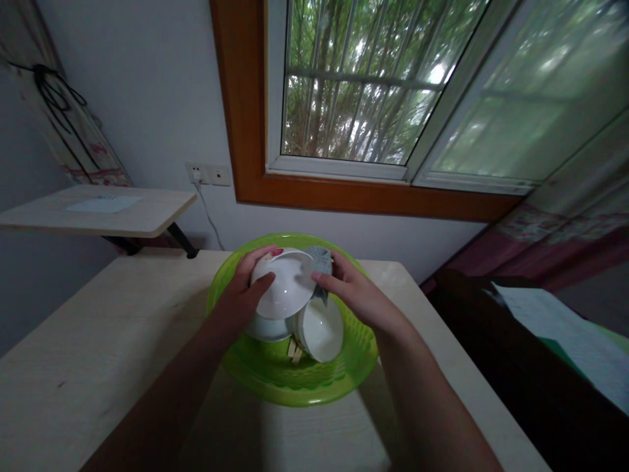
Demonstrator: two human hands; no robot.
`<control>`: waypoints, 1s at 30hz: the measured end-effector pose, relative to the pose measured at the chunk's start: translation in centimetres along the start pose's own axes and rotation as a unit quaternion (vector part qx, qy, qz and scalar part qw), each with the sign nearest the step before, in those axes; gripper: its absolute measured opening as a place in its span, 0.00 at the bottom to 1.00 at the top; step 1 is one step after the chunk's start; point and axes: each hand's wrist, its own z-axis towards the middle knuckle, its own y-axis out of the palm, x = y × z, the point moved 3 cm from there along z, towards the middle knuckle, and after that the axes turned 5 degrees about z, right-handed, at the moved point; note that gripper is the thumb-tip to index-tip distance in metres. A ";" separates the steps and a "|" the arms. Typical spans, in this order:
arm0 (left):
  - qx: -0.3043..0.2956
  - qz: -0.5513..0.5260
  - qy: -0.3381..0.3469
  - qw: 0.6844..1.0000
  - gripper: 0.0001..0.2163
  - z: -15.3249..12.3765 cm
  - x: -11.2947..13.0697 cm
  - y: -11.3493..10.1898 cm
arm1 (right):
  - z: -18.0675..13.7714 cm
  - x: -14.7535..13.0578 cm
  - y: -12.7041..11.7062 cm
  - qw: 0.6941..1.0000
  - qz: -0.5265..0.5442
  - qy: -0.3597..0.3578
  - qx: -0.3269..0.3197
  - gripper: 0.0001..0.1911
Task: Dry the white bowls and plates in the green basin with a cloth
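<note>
A white bowl (285,288) with a red pattern on its outside is tilted toward me above a green plastic basin (299,394). My left hand (246,288) grips its left side, thumb over the rim. On the opposite side my right hand (346,285) pinches a grey cloth (321,261) against the rim. Beneath, inside the basin, a second white bowl (269,330) is partly hidden by the held one. Another white bowl (323,331) lies on its side at the right. Beside it show the ends of several light wooden sticks (295,352), perhaps chopsticks.
The basin stands on a pale wooden table (162,314) against the wall. A raised shelf (147,219) with a paper on it is at the left. A power cord (209,213) hangs from the wall socket. Papers (555,328) lie on a dark surface at the right.
</note>
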 end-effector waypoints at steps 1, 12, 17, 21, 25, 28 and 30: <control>-0.002 0.017 0.012 1.000 0.22 0.0 0.0 0.0 | 0.1 0.1 0.2 0.999 -0.029 -0.009 -0.011 0.23; -0.015 0.124 0.128 0.984 0.26 -0.7 0.6 0.4 | 0.1 0.4 0.8 0.964 -0.259 -0.051 0.002 0.12; -0.025 0.140 0.093 0.985 0.27 -0.4 -0.1 0.7 | 0.2 0.2 1.0 0.947 -0.308 -0.072 0.043 0.11; -0.052 0.191 0.028 0.980 0.30 0.0 -1.0 0.7 | 0.3 0.4 0.8 0.933 -0.337 -0.098 0.079 0.11; -0.055 0.257 -0.026 0.965 0.27 -0.1 -0.9 0.5 | 0.3 0.3 1.1 0.923 -0.360 -0.110 0.075 0.12; -0.032 0.287 -0.038 0.957 0.23 -0.2 -0.2 0.2 | 0.1 0.0 1.6 0.913 -0.380 -0.127 0.069 0.17; -0.024 0.293 -0.038 0.955 0.21 -0.3 0.2 0.2 | -0.3 -0.3 1.9 0.901 -0.402 -0.144 0.073 0.21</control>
